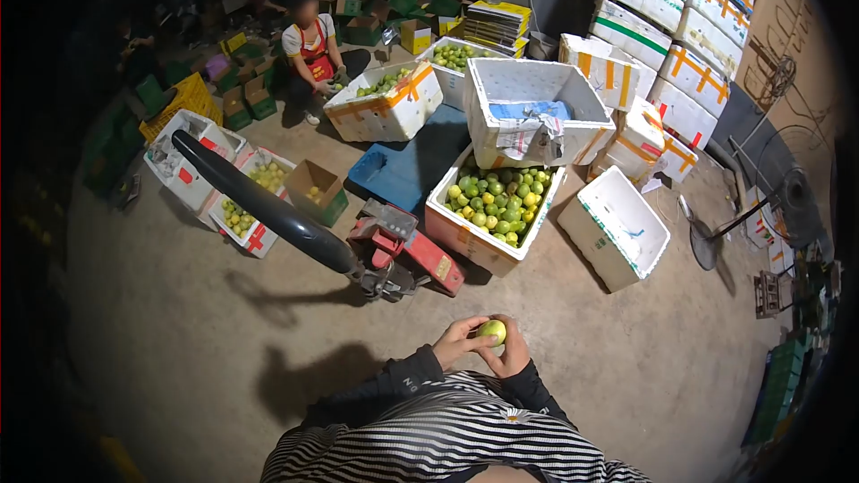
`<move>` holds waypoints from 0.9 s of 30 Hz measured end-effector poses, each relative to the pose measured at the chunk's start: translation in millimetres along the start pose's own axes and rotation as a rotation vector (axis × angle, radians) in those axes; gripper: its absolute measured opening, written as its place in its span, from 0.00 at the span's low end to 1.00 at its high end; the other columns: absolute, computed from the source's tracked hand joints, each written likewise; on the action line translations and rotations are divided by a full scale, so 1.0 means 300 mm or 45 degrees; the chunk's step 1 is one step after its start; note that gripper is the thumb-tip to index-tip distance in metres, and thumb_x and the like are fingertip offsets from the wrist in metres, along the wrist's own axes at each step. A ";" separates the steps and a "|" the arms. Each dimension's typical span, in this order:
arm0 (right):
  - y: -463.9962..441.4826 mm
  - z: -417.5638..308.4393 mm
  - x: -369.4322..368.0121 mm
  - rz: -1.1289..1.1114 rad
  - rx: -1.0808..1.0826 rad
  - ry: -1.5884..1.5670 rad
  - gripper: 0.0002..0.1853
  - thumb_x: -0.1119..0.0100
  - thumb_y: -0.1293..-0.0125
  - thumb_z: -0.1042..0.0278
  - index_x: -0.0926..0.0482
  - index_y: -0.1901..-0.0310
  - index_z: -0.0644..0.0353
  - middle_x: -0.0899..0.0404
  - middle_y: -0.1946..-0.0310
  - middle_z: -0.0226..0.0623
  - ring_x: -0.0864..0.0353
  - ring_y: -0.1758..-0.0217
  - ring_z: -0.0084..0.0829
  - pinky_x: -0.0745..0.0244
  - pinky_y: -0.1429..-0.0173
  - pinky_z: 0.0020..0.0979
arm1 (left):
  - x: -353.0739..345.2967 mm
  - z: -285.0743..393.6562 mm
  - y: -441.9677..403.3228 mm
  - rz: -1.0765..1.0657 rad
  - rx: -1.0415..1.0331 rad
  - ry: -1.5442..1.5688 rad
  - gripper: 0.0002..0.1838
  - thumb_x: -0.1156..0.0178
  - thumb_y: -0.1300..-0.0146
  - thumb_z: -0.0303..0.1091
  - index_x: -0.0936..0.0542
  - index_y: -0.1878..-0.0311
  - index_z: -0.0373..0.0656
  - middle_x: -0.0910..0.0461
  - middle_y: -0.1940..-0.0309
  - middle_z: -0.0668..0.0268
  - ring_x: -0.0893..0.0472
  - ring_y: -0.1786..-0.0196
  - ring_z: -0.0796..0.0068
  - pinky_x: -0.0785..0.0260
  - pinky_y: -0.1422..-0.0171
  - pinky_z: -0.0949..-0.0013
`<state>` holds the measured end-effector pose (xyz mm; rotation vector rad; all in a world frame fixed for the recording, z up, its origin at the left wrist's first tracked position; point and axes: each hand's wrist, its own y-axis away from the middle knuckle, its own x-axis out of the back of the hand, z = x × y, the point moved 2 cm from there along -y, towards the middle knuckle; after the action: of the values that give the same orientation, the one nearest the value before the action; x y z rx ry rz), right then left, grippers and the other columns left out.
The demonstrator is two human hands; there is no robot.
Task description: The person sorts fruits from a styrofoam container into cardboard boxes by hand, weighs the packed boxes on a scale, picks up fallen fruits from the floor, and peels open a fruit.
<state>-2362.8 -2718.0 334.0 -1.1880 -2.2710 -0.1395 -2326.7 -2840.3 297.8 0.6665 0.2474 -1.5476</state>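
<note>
A yellow-green round fruit (492,332) is held between my two hands in front of my striped clothing. My left hand (459,343) has its fingers closed on the fruit's left side. On the right side and beneath it, my right hand (512,349) is wrapped round the same fruit. Beyond my hands stands a white foam box (488,255) full of green and yellow fruits (497,201). An open foam box (537,148) with crumpled paper and a blue piece inside rests on the back of that box.
A red pallet jack (403,255) with a dark curved handle stands at left centre, near a blue pallet (389,174). A person (313,49) sits by more fruit boxes. A tilted foam box (617,233), stacked foam boxes (667,27) and a fan (707,241) are at right.
</note>
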 end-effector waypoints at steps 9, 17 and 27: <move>-0.011 -0.024 0.018 0.052 0.125 -0.005 0.28 0.35 0.54 0.65 0.35 0.52 0.63 0.32 0.56 0.48 0.28 0.55 0.46 0.30 0.55 0.33 | -0.002 0.007 -0.010 -0.076 -0.008 -0.034 0.17 0.43 0.44 0.32 0.30 0.53 0.36 0.26 0.63 0.68 0.27 0.60 0.82 0.34 0.57 0.81; -0.015 0.026 0.032 0.120 0.151 0.114 0.27 0.34 0.57 0.65 0.32 0.55 0.64 0.32 0.54 0.50 0.29 0.54 0.46 0.32 0.52 0.35 | -0.046 0.015 -0.025 -0.068 -0.117 -0.220 0.17 0.38 0.49 0.30 0.29 0.56 0.38 0.27 0.65 0.71 0.28 0.61 0.84 0.35 0.57 0.80; -0.012 0.028 0.002 -0.021 0.014 -0.083 0.29 0.34 0.58 0.67 0.34 0.53 0.63 0.30 0.58 0.48 0.28 0.56 0.46 0.32 0.53 0.35 | -0.002 0.006 -0.022 -0.072 0.075 -0.119 0.18 0.38 0.49 0.31 0.29 0.56 0.38 0.26 0.66 0.70 0.27 0.61 0.82 0.36 0.56 0.79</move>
<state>-2369.5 -2716.9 328.0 -1.1846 -2.3350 -0.0958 -2333.6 -2839.9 297.9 0.6363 0.1519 -1.6412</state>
